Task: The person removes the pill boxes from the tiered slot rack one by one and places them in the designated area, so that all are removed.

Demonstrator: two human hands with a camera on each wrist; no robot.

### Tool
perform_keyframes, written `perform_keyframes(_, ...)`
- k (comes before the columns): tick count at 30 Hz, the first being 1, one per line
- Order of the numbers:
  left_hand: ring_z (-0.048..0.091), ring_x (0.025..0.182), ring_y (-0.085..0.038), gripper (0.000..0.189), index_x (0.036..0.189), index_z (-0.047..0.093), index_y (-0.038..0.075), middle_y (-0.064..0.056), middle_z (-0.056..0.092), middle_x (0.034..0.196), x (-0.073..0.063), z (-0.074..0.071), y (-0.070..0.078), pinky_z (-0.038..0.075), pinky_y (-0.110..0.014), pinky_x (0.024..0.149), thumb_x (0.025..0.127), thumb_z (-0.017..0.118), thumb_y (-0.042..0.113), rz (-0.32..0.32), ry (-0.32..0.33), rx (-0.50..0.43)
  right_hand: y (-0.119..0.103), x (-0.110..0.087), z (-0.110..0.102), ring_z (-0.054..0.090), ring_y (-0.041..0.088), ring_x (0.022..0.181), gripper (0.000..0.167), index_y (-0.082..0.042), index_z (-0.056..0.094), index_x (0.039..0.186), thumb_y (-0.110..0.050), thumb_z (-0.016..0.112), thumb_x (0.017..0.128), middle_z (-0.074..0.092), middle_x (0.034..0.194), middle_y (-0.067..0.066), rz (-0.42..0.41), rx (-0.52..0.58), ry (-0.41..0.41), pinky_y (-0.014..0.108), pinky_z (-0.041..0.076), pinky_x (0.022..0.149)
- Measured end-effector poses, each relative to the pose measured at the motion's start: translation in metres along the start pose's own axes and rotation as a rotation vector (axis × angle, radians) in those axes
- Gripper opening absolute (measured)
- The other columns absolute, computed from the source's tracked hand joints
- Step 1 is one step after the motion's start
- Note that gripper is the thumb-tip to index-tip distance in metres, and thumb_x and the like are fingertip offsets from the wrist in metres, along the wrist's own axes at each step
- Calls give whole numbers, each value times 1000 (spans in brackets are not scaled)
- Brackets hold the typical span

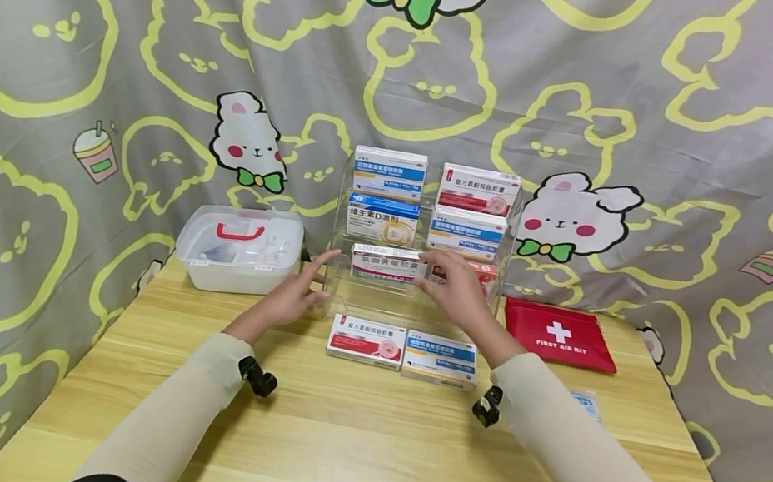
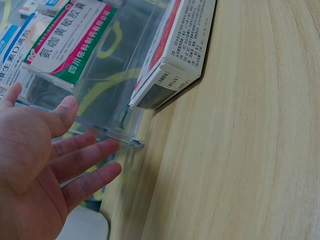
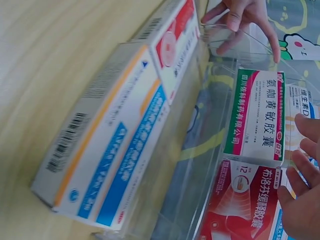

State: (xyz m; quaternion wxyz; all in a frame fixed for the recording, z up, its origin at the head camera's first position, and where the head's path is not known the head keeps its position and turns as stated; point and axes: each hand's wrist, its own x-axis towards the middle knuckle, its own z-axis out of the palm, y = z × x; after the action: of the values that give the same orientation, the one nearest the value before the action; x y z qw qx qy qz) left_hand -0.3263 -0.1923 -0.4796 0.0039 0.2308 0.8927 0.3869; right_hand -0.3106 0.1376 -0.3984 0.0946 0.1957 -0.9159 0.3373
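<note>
A clear plastic tiered rack [image 1: 365, 298] holds medicine boxes in two columns. My right hand [image 1: 458, 290] is at its third tier, fingertips by the right end of a white, green and pink capsule box [image 3: 257, 115]. Beside that box, a red capsule box [image 3: 242, 200] is partly hidden behind this hand in the head view. The right wrist view shows the fingers loosely bent over the boxes, gripping none. At the rack's left side is my left hand [image 2: 50, 165], fingers spread and holding nothing; whether it touches the rack I cannot tell.
Upper tiers hold a vitamin D box [image 1: 382, 219], blue-and-white boxes [image 1: 467, 230] and a red-and-white box [image 1: 478, 192]. Two more boxes [image 1: 366, 341] stand at the rack's front. A lidded plastic case [image 1: 237, 272] sits left; a red first aid pouch [image 1: 557, 334] and small packet [image 1: 586, 405] lie right.
</note>
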Motion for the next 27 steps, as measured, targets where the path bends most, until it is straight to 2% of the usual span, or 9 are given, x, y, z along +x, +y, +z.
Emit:
perform_keyframes(6, 59, 128, -42, 88, 164, 11, 39, -32, 57, 141, 1, 1, -1, 59, -44, 78, 102, 63, 5, -5, 6, -3, -1, 11, -3, 49, 34, 140, 45, -11, 65, 138, -23, 76, 96, 57, 148, 11, 28, 28, 13, 54, 41, 113)
perform_keyframes(10, 59, 129, -41, 88, 164, 10, 39, -32, 56, 142, 1, 1, -1, 59, -46, 81, 102, 63, 5, -8, 4, 4, 1, 17, -3, 52, 32, 136, 43, -10, 66, 137, -23, 75, 97, 59, 145, 10, 48, 48, 13, 52, 45, 110)
perform_keyframes(15, 59, 129, -41, 87, 164, 11, 39, -32, 57, 140, 0, 0, 1, 59, -44, 78, 102, 63, 6, -11, 5, -3, 4, 24, -1, 56, 33, 129, 40, -9, 68, 135, -20, 75, 97, 61, 142, 11, 72, 62, 5, 51, 49, 105)
perform_keyframes(22, 59, 128, -40, 87, 163, 10, 43, -31, 59, 137, -1, 0, 2, 59, -44, 78, 103, 62, 9, -25, 5, 10, 8, 28, 6, 50, 33, 137, 42, -11, 66, 138, -20, 74, 98, 57, 146, 12, 103, 26, -23, 51, 42, 112)
perform_keyframes(27, 59, 128, -41, 87, 163, 10, 44, -30, 59, 138, 0, 0, 2, 59, -45, 79, 103, 62, 9, -30, 1, 7, 9, 29, 10, 52, 32, 132, 37, -12, 69, 133, -18, 75, 97, 60, 142, 10, 120, 27, -12, 50, 46, 109)
